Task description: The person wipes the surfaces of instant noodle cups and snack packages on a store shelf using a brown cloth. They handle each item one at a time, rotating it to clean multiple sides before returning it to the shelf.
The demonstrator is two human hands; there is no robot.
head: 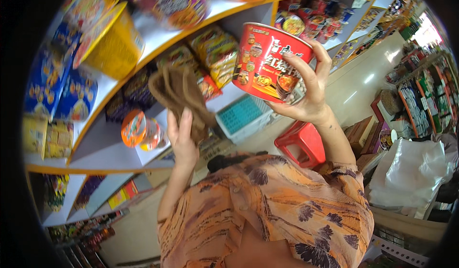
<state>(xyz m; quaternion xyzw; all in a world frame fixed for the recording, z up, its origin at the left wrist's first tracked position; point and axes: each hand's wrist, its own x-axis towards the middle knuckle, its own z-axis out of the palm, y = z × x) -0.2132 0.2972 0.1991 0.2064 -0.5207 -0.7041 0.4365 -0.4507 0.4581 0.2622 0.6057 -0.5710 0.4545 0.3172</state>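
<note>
My right hand [312, 85] grips a red instant noodle bucket [263, 65] from its right side, thumb under the base and fingers near the rim. The bucket is tilted and bears printed writing and food pictures. In my left hand [183, 139] is a folded brown cloth [183, 96], held up left of the bucket and apart from it. Behind the cloth, yellow noodle packets [217, 54] lie in a shelf compartment. An orange-lidded cup [134, 129] stands on the shelf left of my left hand.
White shelves with yellow edging [172, 40] curve around the front and left. They carry a yellow noodle bucket [111, 42], a purple one [175, 6] and blue packs [77, 96]. Below are a teal-and-white crate [240, 115] and a red plastic stool [304, 144]. Clear plastic bags [412, 171] lie at right.
</note>
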